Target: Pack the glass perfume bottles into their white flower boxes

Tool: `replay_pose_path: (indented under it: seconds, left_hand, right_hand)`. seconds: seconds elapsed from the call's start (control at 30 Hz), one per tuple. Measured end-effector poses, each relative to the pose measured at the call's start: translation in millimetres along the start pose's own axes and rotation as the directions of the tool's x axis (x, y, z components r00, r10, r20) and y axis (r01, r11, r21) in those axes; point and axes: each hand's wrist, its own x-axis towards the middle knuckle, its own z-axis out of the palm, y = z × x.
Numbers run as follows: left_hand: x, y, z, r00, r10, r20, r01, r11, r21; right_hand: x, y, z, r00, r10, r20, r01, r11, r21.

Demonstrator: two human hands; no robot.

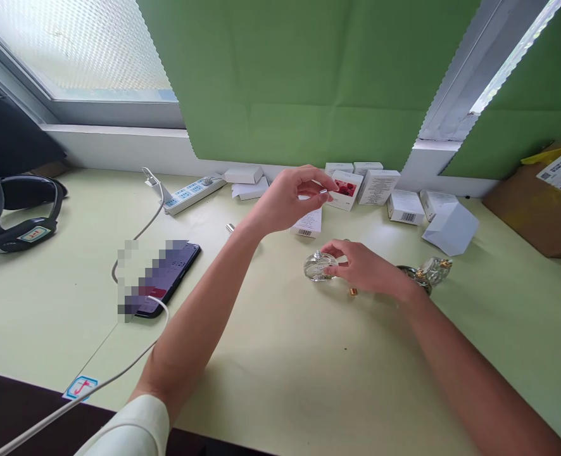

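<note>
Left hand [284, 197] pinches a small silver piece [323, 191] with its fingertips, raised above the desk [280, 367]. Right hand [359, 267] curls round the right side of the bottle [313, 270], which sits on the desk. Bottle looks like glass: probably stiff, slippery, breakable, fairly heavy; best held by its broad sides. Piece is likely light, droppable; fingertip grip suits.

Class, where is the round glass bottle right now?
In the head view, the glass bottle is just right of centre, held by the right hand, left of a small gold-coloured piece.
</note>
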Motion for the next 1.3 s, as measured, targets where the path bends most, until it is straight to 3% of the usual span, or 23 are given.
replay_pose_path:
  seconds: [0.17, 0.37, 0.63, 0.93, 1.3]
  left_hand:
    - [-8.2, 0.2, 4.4, 0.999, -0.011, 0.045, 0.013, 0.999, -0.04]
    - [-31.6, -17.6, 18.8, 0.992, -0.056, 0.114, 0.073, 0.987, -0.143]
    - [-33.2, -22.6, 18.7, 0.949, -0.014, 0.316, -0.014, 0.996, 0.087]
    - [-39.6, -30.0, 9.4, 0.929, -0.087, 0.36, 0.037, 0.989, 0.144]
    - [-39.2, -31.4, 12.8, 0.91, -0.059, 0.41, 0.0, 0.99, 0.143]
  right_hand:
    - [2.9, 2.1, 2.8, 1.0, 0.006, -0.013, -0.005, 1.0, 0.026]
    - [10.0, 11.0, 7.0, 0.997, -0.005, -0.078, 0.007, 0.999, 0.031]
    - [13.5, 19.9, 6.5, 0.993, -0.086, -0.084, 0.094, 0.992, 0.089]
    - [14.2, 23.0, 7.0, 0.998, -0.023, -0.065, 0.031, 0.992, 0.119]
    - [13.2, 22.2, 5.6, 0.995, -0.071, -0.068, 0.078, 0.991, 0.113]
